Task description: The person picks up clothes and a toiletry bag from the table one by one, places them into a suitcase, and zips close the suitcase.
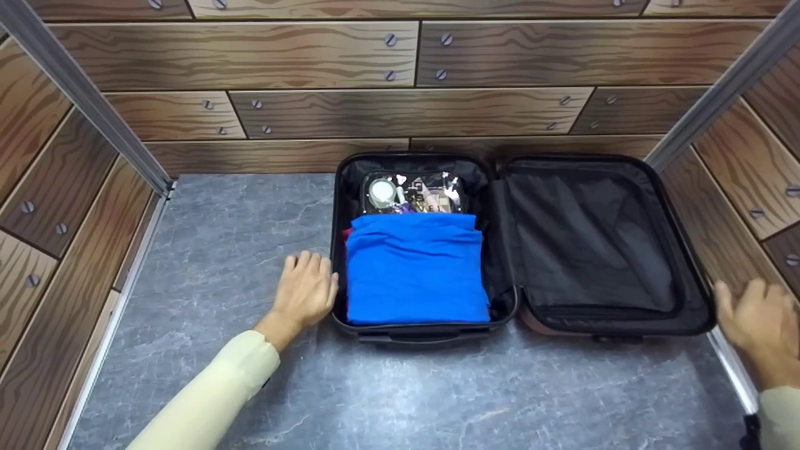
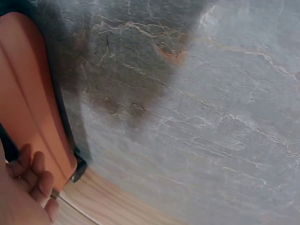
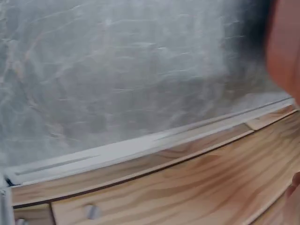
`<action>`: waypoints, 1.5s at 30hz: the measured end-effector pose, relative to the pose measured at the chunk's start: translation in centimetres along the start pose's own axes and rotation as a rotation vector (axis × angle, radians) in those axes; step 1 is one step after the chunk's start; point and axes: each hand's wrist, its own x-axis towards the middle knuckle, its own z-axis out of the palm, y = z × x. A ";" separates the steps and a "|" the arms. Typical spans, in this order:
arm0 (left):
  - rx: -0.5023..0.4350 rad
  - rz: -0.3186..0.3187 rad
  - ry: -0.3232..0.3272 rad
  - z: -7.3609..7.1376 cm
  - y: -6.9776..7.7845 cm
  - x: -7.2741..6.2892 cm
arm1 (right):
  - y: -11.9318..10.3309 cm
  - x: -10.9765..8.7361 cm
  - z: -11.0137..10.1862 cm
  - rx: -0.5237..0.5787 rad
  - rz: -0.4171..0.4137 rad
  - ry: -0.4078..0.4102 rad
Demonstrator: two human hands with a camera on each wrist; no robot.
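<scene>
An unfolded suitcase (image 1: 425,331) lies on the grey marbled surface, its lid half (image 1: 594,237) laid out to the right. Inside the left half, a folded blue garment (image 1: 415,269) covers the front part, with a bit of red showing beneath its left edge. Behind it sits a clear pouch (image 1: 412,192) of cosmetics. My left hand (image 1: 306,287) is at the left rim, thumb toward the edge, fingers loosely bent beside the orange outer shell (image 2: 28,93). Beyond the lid's right edge is my right hand (image 1: 759,319), blurred, its thumb near the corner and nothing seen in it.
Wood-patterned panels (image 1: 262,56) wall in the back and both sides. A pale metal strip (image 3: 126,150) runs along the right edge of the grey surface (image 1: 237,219). The lid half lies close to the right wall.
</scene>
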 end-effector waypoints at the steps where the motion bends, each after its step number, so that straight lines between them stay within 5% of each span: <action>1: -0.015 0.001 -0.007 0.1 0.1 0.0 | 0.4 -0.4 0.5 0.025 0.007 -0.009; 9: -0.141 -0.007 -0.129 0.0 -0.3 0.1 | 0.9 -0.7 1.8 0.078 -0.023 -0.176; 17: -0.005 -0.024 -0.344 -1.9 0.6 1.5 | 0.7 0.2 1.4 0.034 -0.119 -0.183; 24: -0.075 -0.082 -0.224 -0.7 0.8 1.0 | 0.7 0.2 1.2 -0.006 -0.085 -0.254; 28: -0.101 -0.068 -0.175 -0.1 0.4 0.7 | 0.3 0.3 1.4 0.046 -0.085 -0.211; 33: -0.127 -0.074 -0.182 0.0 0.2 0.4 | -0.1 0.3 1.5 0.148 -0.064 -0.134; 40: -0.117 -0.079 -0.246 -0.1 0.5 0.7 | -0.6 0.7 0.5 0.311 0.119 -0.086; 45: -0.071 -0.075 -0.266 -0.2 0.3 0.7 | -1.5 1.7 -1.0 0.466 0.125 -0.002</action>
